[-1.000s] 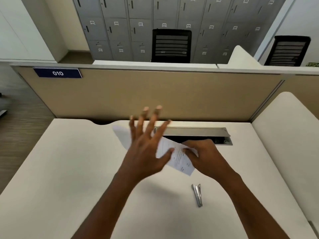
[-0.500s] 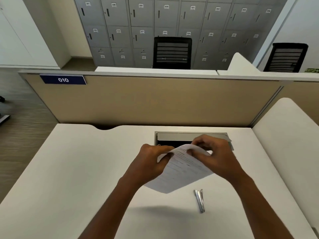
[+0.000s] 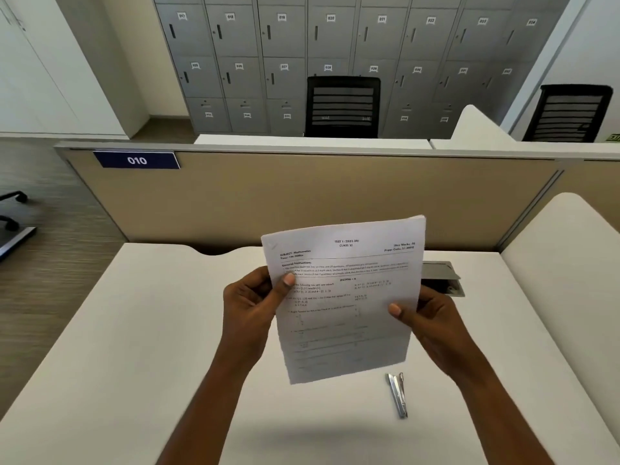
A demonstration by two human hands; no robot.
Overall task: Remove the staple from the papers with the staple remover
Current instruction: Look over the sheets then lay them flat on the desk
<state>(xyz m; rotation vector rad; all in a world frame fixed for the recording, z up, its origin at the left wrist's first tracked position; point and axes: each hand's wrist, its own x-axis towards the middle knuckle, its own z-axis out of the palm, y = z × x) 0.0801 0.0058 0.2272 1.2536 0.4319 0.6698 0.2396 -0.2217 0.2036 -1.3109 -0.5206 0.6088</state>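
I hold the printed papers point(image 3: 345, 297) upright above the white desk point(image 3: 141, 347), text side facing me. My left hand point(image 3: 250, 303) grips their left edge, thumb on the front. On the right edge my right hand point(image 3: 429, 320) grips them the same way. A faint staple mark point(image 3: 273, 246) shows at the top left corner. The metal staple remover point(image 3: 397, 394) lies flat on the desk, below the papers' lower right corner and apart from both hands.
A grey cable hatch point(image 3: 443, 280) stands open in the desk behind the papers. A beige partition point(image 3: 335, 196) with a blue "010" sign point(image 3: 137, 160) bounds the far side. A second desk point(image 3: 570, 263) adjoins on the right. Lockers and black chairs stand beyond.
The papers went from folded and tilted between my hands to lifted upright and spread flat, one hand on each side edge. The staple remover has stayed on the desk.
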